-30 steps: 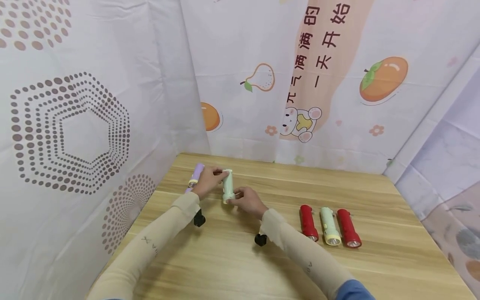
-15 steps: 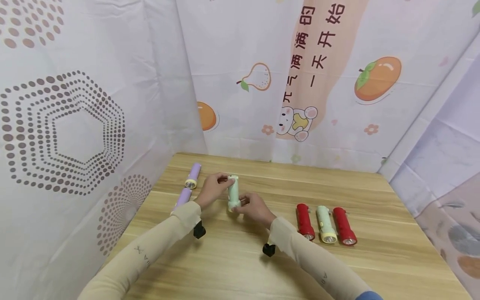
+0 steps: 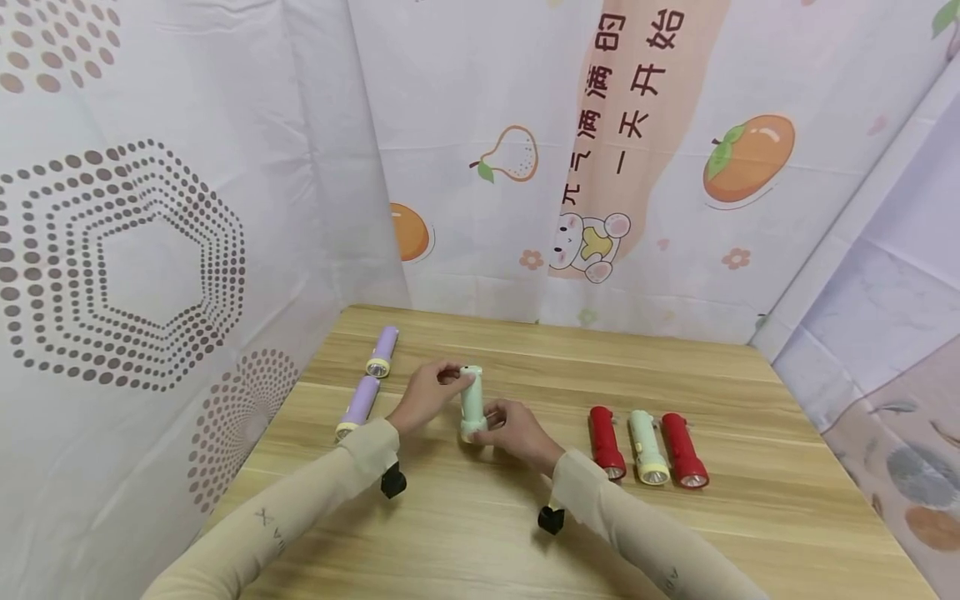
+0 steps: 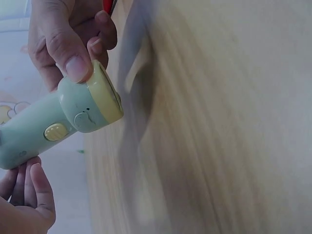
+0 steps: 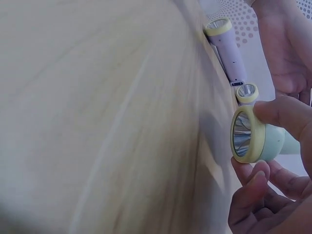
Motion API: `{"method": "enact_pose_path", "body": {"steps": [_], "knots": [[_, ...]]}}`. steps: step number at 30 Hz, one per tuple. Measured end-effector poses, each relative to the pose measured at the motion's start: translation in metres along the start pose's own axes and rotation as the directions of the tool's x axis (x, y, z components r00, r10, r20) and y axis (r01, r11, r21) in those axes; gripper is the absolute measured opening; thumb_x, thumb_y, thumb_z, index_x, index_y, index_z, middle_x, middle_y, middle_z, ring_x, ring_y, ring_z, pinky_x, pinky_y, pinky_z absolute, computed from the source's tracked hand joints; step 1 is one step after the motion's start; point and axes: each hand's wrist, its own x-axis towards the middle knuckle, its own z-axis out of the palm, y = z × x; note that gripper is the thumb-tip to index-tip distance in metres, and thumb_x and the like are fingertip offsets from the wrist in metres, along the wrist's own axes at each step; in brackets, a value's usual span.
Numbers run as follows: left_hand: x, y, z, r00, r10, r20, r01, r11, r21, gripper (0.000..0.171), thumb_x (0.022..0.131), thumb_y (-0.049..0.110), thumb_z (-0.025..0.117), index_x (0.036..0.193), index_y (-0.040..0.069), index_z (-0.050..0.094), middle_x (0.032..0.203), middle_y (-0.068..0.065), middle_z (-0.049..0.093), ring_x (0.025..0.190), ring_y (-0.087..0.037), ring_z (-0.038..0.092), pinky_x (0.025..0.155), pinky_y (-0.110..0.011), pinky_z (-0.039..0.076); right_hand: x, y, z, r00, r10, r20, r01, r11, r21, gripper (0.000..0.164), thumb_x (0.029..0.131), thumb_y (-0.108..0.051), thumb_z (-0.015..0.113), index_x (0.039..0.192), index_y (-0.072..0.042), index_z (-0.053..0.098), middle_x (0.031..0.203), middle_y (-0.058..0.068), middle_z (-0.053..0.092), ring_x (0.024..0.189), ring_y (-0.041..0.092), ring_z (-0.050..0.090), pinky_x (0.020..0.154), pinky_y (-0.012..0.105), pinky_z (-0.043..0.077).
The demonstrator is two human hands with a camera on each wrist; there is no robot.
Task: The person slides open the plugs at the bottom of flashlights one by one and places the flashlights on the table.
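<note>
The left hand (image 3: pixel 427 397) pinches a mint-green flashlight (image 3: pixel 472 402) by its tail, the right hand (image 3: pixel 522 432) by its head (image 4: pixel 80 108); two purple flashlights (image 3: pixel 362 400) lie left.

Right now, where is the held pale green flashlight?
In the head view, the pale green flashlight is near the middle, between the left hand and the right hand, left of both red flashlights.

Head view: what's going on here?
A person's left grip holds the tail end of a green flashlight, the right grip its lens end, lens toward the table. Two purple flashlights lie on the left; on the right, another green flashlight lies between two red flashlights.
</note>
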Motion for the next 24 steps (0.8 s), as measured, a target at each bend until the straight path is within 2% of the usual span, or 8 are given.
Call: {"method": "enact_pose_path", "body": {"steps": [10,24], "knots": [[-0.014,0.001,0.012,0.998,0.043,0.044,-0.042,0.999,-0.012,0.041,0.097,0.042,0.072,0.122,0.011,0.069,0.111,0.000,0.069,0.100,-0.016,0.064,0.088,-0.037,0.055,-0.018,0.009,-0.004,1.000,-0.003,0.005,0.003,1.000,-0.017,0.047,0.079,-0.026,0.090,0.112,-0.005,0.064,0.105,0.006,0.068,0.093,0.020,0.062,0.077,0.033,0.051],[-0.028,0.008,0.029,0.991,0.098,0.094,-0.098,0.995,0.003,0.036,0.095,0.038,0.076,0.120,0.013,0.070,0.105,0.002,0.070,0.095,-0.016,0.064,0.086,-0.037,0.055,-0.039,0.019,-0.009,1.000,0.003,0.031,-0.003,1.000,0.011,0.049,0.080,-0.025,0.089,0.111,-0.006,0.056,0.104,0.006,0.064,0.094,0.023,0.057,0.078,0.034,0.046]]}}
